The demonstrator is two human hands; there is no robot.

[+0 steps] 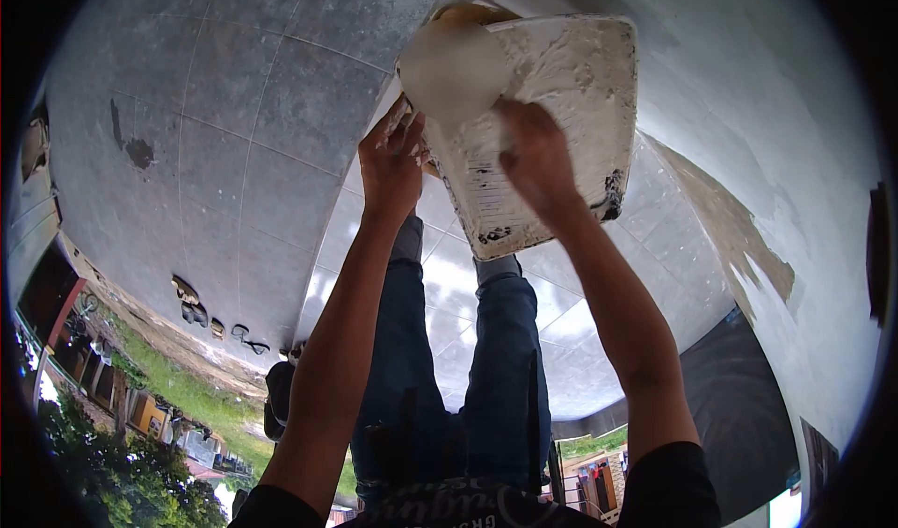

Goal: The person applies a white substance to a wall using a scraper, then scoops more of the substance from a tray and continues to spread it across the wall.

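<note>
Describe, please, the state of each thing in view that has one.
White, roughly rectangular tray or board: smeared with pale paste, dark marks near its edges.
Pale round object: blurred, exact state unclear.
Smooth pale wall: patchy, a brownish area showing.
Grey tiled floor: dark-stained in one spot.

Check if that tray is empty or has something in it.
Not empty: pale, paste-like material covers most of the tray in uneven smears. Its depth I cannot tell.
</note>
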